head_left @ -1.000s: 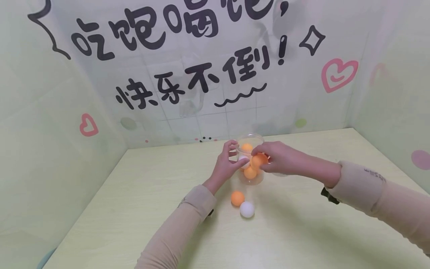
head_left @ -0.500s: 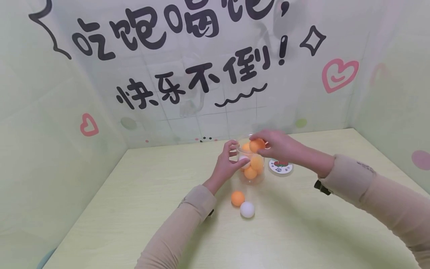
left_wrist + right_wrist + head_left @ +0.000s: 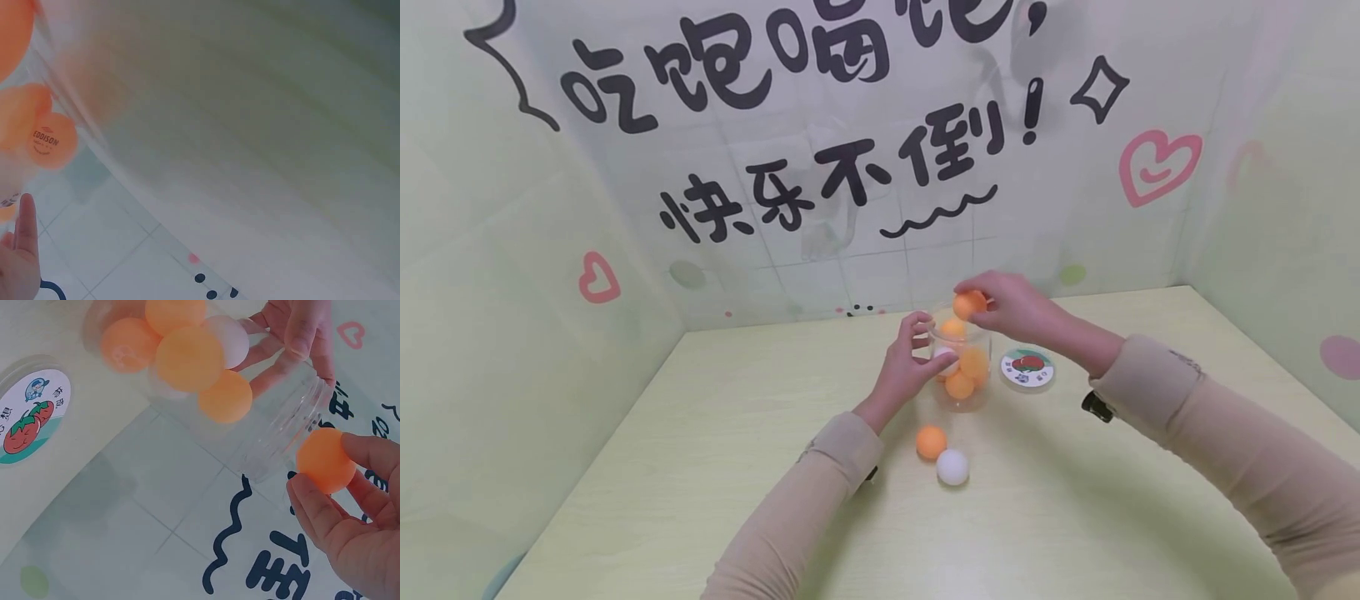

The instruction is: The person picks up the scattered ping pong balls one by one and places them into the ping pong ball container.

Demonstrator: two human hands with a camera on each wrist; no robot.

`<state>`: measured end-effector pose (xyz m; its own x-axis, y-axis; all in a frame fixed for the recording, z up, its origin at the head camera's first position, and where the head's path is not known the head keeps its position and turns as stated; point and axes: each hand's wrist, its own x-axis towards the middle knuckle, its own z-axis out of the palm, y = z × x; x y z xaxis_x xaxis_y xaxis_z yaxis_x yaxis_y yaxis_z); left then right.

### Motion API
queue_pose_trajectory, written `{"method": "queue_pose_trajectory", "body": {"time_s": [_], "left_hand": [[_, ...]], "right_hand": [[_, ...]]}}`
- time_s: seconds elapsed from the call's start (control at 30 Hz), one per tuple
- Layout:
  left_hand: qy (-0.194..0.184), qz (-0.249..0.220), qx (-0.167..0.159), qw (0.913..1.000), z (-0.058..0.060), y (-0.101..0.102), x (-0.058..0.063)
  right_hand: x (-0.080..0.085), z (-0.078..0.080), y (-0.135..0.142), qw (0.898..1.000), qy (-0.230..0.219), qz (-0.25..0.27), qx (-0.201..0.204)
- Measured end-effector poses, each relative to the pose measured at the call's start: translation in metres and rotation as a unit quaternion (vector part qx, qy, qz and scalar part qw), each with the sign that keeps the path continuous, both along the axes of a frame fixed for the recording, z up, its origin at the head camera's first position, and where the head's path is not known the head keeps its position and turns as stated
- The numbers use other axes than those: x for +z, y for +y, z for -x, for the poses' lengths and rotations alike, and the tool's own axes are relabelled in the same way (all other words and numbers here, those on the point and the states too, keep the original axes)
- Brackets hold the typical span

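Observation:
A clear plastic jar (image 3: 981, 342) stands upright near the back of the table, with several orange balls and a white ball (image 3: 228, 342) inside. My left hand (image 3: 904, 362) grips the jar's left side, thumb across its front. In the right wrist view its fingers (image 3: 303, 331) curl round the wall near the rim. An orange ping-pong ball (image 3: 325, 460) is pinched between thumb and fingertips of my right hand (image 3: 1011, 307), right at the jar's mouth. On the table in front lie a loose orange ball (image 3: 932, 442) and a white ball (image 3: 952, 467), side by side.
A round lid (image 3: 1027, 369) with a tomato picture lies just right of the jar. Behind the table (image 3: 700, 433) rises a white printed sheet (image 3: 820, 275) with black lettering. Pale walls stand at left and right.
My right hand has risen with the orange ball from in front of the jar to its mouth, uncovering the lid. The left hand keeps its grip on the jar.

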<state>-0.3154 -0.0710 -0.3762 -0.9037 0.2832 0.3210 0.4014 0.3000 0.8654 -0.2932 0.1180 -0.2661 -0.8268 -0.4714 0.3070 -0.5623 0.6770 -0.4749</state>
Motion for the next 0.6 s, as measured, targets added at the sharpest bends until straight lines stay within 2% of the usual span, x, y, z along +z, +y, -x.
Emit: {"method": "queue_pose_trajectory", "body": {"time_s": [0.23,0.37,0.6], "left_hand": [[-0.002,0.003,0.004,1.0000,-0.001,0.001,0.001],[-0.014,0.006,0.005,0.9999,-0.002,0.001,0.003],[-0.007,0.010,-0.003,0.9999,-0.023,0.002,0.025]], "right_hand": [[-0.002,0.003,0.002,0.999,-0.040,0.017,-0.002],[-0.001,0.002,0.003,0.999,-0.042,0.023,0.000],[0.000,-0.009,0.005,0.999,-0.026,0.039,0.019]]}}
